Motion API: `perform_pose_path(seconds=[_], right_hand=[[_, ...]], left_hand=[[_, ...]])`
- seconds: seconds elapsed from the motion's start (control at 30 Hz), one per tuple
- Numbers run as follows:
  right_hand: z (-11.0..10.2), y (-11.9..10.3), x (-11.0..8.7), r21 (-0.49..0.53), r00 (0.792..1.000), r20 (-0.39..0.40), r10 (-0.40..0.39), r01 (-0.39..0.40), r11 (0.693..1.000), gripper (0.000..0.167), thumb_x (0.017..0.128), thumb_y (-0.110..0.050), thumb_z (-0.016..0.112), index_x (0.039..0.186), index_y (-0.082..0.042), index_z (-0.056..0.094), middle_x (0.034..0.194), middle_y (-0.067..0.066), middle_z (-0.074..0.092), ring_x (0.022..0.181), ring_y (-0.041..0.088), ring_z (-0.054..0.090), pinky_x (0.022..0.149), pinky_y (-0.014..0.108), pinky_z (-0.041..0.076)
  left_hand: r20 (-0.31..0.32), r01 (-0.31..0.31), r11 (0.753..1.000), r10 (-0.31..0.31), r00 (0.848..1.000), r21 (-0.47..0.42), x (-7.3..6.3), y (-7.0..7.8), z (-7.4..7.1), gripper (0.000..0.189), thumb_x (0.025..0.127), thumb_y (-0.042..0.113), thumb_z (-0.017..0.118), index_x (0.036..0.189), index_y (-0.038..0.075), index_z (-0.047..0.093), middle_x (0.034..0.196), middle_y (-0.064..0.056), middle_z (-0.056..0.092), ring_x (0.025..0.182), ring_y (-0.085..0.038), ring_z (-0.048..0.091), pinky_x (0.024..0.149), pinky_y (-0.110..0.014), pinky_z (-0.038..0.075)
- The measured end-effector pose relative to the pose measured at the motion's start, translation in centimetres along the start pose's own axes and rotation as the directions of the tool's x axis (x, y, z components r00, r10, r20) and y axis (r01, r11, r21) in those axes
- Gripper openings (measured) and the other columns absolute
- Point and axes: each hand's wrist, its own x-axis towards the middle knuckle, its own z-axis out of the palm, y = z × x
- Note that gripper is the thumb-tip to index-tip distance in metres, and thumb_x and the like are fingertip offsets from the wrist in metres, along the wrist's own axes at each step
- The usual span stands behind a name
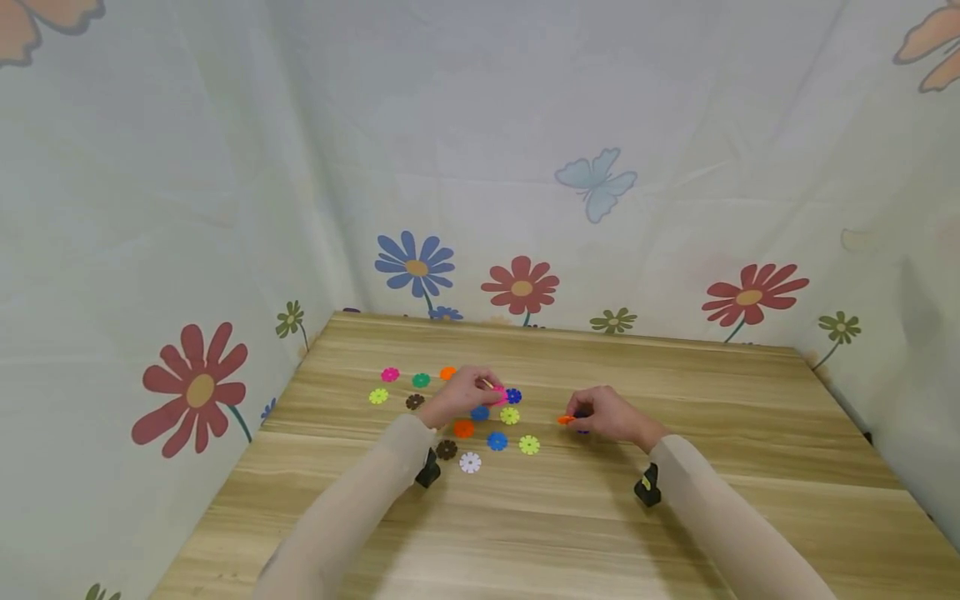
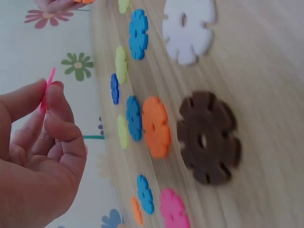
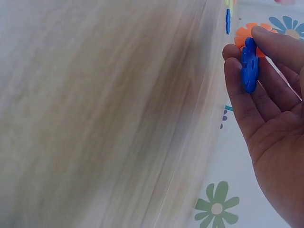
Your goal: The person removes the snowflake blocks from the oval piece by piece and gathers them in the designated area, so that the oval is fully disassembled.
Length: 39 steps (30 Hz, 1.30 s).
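Note:
Between thumb and fingers, my left hand (image 1: 467,393) pinches a pink snowflake disc (image 2: 49,92), seen edge-on in the left wrist view. It hovers over the loose discs, close to a dark blue disc (image 1: 513,396). My right hand (image 1: 613,415), farther right above the table, holds an orange snowflake disc (image 3: 242,36) and a blue snowflake disc (image 3: 250,71) together. The two stand at an angle and touch; whether their slots interlock, I cannot tell. Fingers hide part of both.
Several notched discs lie flat on the wooden table (image 1: 525,533), among them a white disc (image 1: 470,462), a brown disc (image 2: 206,137), an orange disc (image 2: 156,127) and a yellow-green disc (image 1: 529,445). A flower-printed cloth (image 1: 480,167) hangs behind the table.

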Motion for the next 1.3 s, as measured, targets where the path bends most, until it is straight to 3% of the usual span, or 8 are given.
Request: perform_pose_path(seconds=[0.17, 0.3, 0.47, 0.67, 1.03, 1.3], right_hand=[[0.1, 0.0, -0.1, 0.002, 1.000, 0.001, 0.003, -0.003, 1.000, 0.010, 0.082, -0.009, 0.073, 0.084, -0.012, 0.064, 0.077, -0.005, 0.061, 0.067, 0.013, 0.053, 0.060, 0.027, 0.046], [0.2, 0.1, -0.2, -0.001, 1.000, -0.002, 0.013, -0.013, 1.000, 0.010, 0.083, -0.010, 0.073, 0.085, -0.012, 0.064, 0.077, -0.005, 0.061, 0.067, 0.012, 0.053, 0.062, 0.028, 0.046], [0.3, 0.2, -0.3, -0.015, 1.000, -0.014, 0.003, -0.003, 1.000, 0.010, 0.083, -0.012, 0.073, 0.086, -0.011, 0.064, 0.079, -0.005, 0.061, 0.069, 0.011, 0.052, 0.063, 0.026, 0.046], [0.4, 0.2, -0.2, -0.013, 1.000, -0.019, 0.003, -0.003, 1.000, 0.009, 0.084, -0.011, 0.072, 0.087, -0.010, 0.064, 0.080, -0.004, 0.061, 0.070, 0.012, 0.052, 0.063, 0.026, 0.046], [0.4, 0.4, 0.0, -0.026, 1.000, -0.016, 0.010, -0.011, 1.000, 0.008, 0.085, -0.011, 0.071, 0.089, -0.011, 0.064, 0.082, -0.005, 0.061, 0.072, 0.013, 0.052, 0.064, 0.026, 0.046], [0.5, 0.6, 0.1, -0.029, 1.000, -0.010, -0.001, 0.001, 1.000, 0.008, 0.086, -0.013, 0.071, 0.090, -0.011, 0.064, 0.082, -0.005, 0.061, 0.072, 0.013, 0.052, 0.064, 0.026, 0.046]], left_hand=[[0.013, 0.052, 0.997, -0.053, 0.999, 0.053, -1.4, -0.7, -1.5, 0.018, 0.092, 0.017, 0.062, 0.105, 0.005, 0.063, 0.092, -0.008, 0.063, 0.087, -0.032, 0.060, 0.077, -0.042, 0.050], [0.022, 0.058, 0.997, -0.060, 0.998, 0.058, -2.5, -1.7, -2.6, 0.019, 0.092, 0.017, 0.062, 0.107, 0.004, 0.062, 0.089, -0.007, 0.063, 0.084, -0.029, 0.061, 0.077, -0.041, 0.050], [0.051, 0.027, 0.998, -0.029, 0.998, 0.054, -3.6, -2.9, -3.6, 0.014, 0.092, 0.011, 0.061, 0.102, 0.002, 0.063, 0.091, -0.011, 0.064, 0.084, -0.032, 0.060, 0.075, -0.042, 0.051], [0.069, 0.027, 0.990, -0.037, 0.997, 0.141, -4.6, -4.2, -4.8, 0.016, 0.091, 0.014, 0.059, 0.105, 0.006, 0.061, 0.097, -0.004, 0.060, 0.088, -0.021, 0.055, 0.077, -0.037, 0.048], [0.117, 0.022, 0.987, -0.041, 0.992, 0.156, -6.2, -5.8, -6.8, 0.016, 0.085, 0.003, 0.063, 0.100, -0.003, 0.061, 0.083, -0.004, 0.059, 0.072, -0.015, 0.050, 0.066, -0.030, 0.045], [0.210, -0.001, 0.990, -0.029, 0.977, 0.143, -7.0, -6.9, -7.5, 0.016, 0.083, 0.006, 0.071, 0.097, 0.001, 0.064, 0.085, -0.005, 0.068, 0.077, -0.018, 0.062, 0.074, -0.031, 0.051]])
